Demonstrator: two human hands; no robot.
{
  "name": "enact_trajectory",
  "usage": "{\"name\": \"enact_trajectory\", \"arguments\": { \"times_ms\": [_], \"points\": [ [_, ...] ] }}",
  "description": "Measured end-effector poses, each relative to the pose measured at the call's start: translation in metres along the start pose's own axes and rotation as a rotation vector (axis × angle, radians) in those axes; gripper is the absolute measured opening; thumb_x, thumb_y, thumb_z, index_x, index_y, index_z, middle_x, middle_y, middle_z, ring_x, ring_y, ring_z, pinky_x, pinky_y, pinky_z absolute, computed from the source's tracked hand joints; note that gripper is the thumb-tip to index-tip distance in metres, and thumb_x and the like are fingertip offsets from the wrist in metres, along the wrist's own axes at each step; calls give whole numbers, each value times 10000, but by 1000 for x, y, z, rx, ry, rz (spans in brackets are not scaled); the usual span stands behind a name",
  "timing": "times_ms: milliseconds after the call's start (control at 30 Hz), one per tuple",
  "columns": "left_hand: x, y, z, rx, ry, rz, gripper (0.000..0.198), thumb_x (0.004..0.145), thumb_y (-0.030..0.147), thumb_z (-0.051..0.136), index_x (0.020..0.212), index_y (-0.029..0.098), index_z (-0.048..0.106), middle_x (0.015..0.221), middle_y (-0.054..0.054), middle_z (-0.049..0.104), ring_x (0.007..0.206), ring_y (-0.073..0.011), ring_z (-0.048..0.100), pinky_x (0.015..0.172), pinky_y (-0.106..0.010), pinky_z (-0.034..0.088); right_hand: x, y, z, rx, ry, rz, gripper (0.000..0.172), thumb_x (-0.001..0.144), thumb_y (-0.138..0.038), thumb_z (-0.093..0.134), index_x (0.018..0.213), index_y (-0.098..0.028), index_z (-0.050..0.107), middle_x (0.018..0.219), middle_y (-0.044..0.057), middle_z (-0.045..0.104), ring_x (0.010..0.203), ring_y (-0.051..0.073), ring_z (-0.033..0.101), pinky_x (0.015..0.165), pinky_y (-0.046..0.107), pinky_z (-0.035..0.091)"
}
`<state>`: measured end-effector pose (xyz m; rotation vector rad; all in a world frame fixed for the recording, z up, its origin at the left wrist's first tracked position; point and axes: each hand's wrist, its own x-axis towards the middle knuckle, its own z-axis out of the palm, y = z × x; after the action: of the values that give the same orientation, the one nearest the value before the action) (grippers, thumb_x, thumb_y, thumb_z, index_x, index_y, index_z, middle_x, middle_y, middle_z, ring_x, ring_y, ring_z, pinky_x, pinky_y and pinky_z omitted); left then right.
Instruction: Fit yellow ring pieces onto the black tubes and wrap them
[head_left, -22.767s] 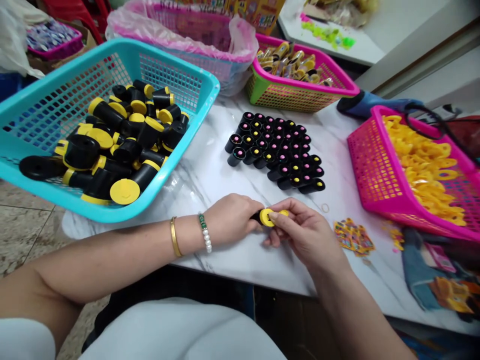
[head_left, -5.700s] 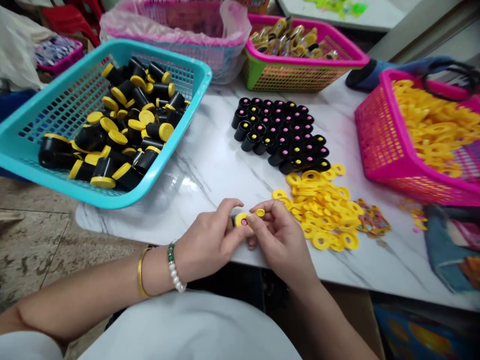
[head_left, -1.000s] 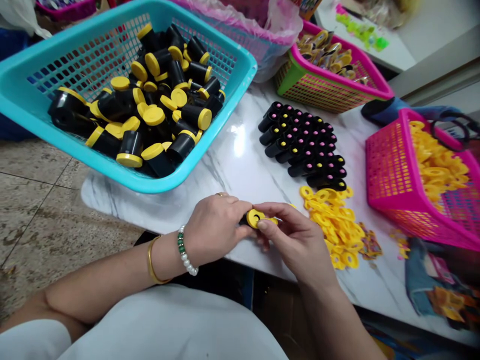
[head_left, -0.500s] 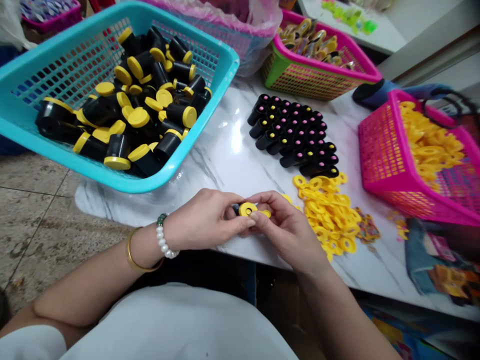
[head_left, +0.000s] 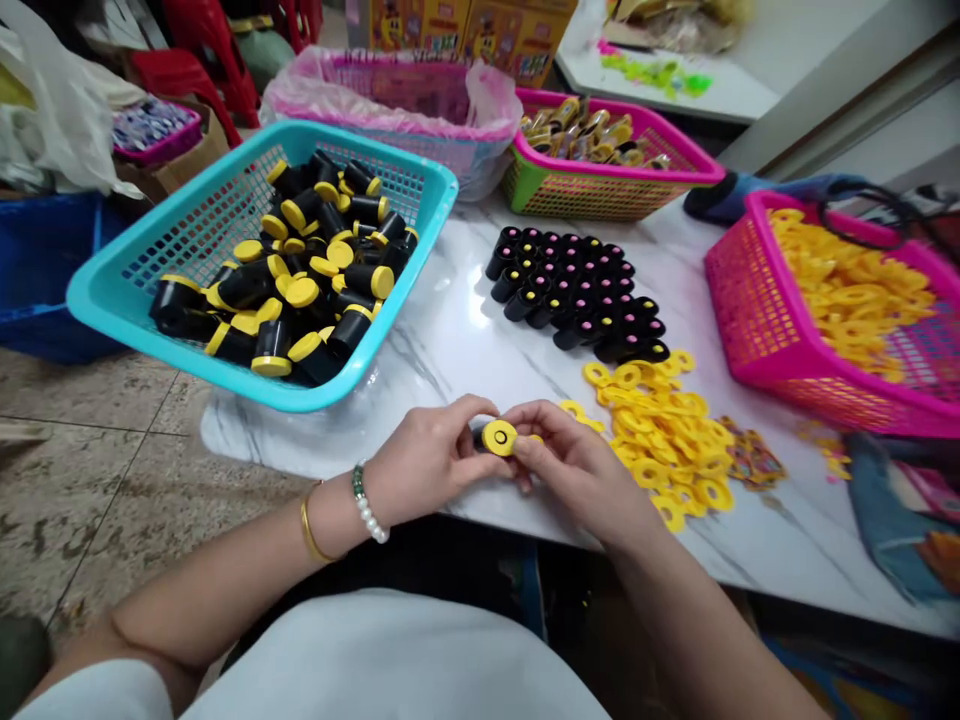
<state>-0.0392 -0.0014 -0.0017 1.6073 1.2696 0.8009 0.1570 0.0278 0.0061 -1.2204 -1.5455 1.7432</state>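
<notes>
A black tube with a round yellow cap (head_left: 499, 437) is gripped between the thumb and fingers of my left hand (head_left: 431, 455), its capped end turned up toward me. The cap shows a small dark-edged circle at its middle. My right hand (head_left: 574, 465) is closed at the cap's right edge, thumb tip against it. A bit of yellow also shows between the right fingers; its shape is mostly hidden. Right of my right hand lies a pile of yellow rings (head_left: 664, 440). Beyond it stand rows of black tubes (head_left: 574, 290) with pink or yellow centres.
A turquoise basket (head_left: 262, 392) of yellow-capped black tubes stands at left. At right is a pink basket (head_left: 757, 340) of yellow pieces. Behind are a pink-green basket (head_left: 585, 190) and a plastic-lined basket (head_left: 465, 160). Small packets (head_left: 754, 460) lie beside the rings.
The view has tilted up, showing more behind the table. The yellow piece in my hands has turned to face me more squarely, and my right fingers have shifted to its edge.
</notes>
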Motion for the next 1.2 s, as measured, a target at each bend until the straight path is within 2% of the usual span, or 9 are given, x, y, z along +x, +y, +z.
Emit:
{"name": "enact_trajectory", "arguments": {
  "times_ms": [167, 233, 367, 467, 567, 733, 967, 1067, 1200],
  "points": [
    [-1, -1, 6, 114, 81, 103, 191, 850, 238, 670, 1035, 191, 658, 712, 32, 632, 588, -97, 543, 580, -196, 421, -3, 7, -23, 144, -57, 49, 274, 855, -384, 705, 1013, -176, 622, 793, 50, 711, 652, 147, 648, 615, 283, 524],
    [0, 0, 5, 142, 71, 131, 151, 869, 242, 646, 1008, 185, 665, 722, 25, 632, 593, -96, 528, 576, -197, 408, 1, 6, -27, 178, -83, 62, 309, 787, -385, 770, 961, -178, 620, 759, 33, 703, 611, 147, 652, 565, 274, 519],
    [1, 3, 2, 167, -17, 148, 92, 912, 232, 589, 930, 181, 663, 719, 31, 614, 599, -89, 497, 583, -201, 380, 20, -9, -21, 121, -175, 145, 401, 725, -443, 801, 927, -215, 540, 571, -84, 561, 393, 89, 477, 372, 206, 351],
    [2, 4, 1, 150, -35, 122, 67, 898, 205, 598, 904, 182, 660, 691, 43, 602, 583, -85, 479, 574, -201, 362, 30, -22, -11, -127, -208, 171, 345, 758, -391, 769, 869, -218, 491, 528, -119, 447, 433, 60, 372, 417, 184, 280],
    [4, 5, 2, 136, -53, 81, 57, 871, 208, 620, 870, 177, 669, 646, 44, 589, 569, -92, 495, 562, -200, 369, 24, -26, -1, -292, -154, 108, 302, 811, -416, 692, 857, -221, 466, 550, -108, 423, 502, 79, 367, 470, 203, 286],
    [6, 3, 5, 141, -20, 20, 230, 843, 312, 696, 1035, 191, 662, 631, 46, 600, 569, -116, 554, 567, -205, 406, -1, -11, 8, -441, 32, -6, 213, 947, -441, 513, 1000, -240, 466, 577, -89, 477, 533, 117, 439, 531, 239, 351],
    [6, 0, 5, 161, 27, 2, 224, 797, 332, 747, 936, 184, 653, 590, 68, 576, 551, -105, 551, 554, -198, 391, 13, -2, -4, -95, -118, 48, 448, 879, -584, 569, 1082, -193, 486, 604, -40, 597, 497, 122, 536, 453, 221, 417],
    [6, 1, 6, 170, 30, 7, 241, 799, 360, 750, 934, 187, 651, 592, 68, 570, 552, -106, 552, 550, -199, 383, 13, -5, -1, -104, -26, 39, 441, 852, -564, 620, 1058, -185, 528, 561, -59, 547, 483, 112, 515, 437, 208, 399],
    [4, 1, 8, 233, 44, 9, 221, 819, 329, 733, 969, 192, 646, 616, 57, 594, 576, -120, 574, 570, -210, 397, -3, -6, 10, -365, 177, -174, 432, 811, -460, 724, 1135, -203, 600, 700, -28, 580, 579, 116, 549, 527, 243, 461]
  ]
}}
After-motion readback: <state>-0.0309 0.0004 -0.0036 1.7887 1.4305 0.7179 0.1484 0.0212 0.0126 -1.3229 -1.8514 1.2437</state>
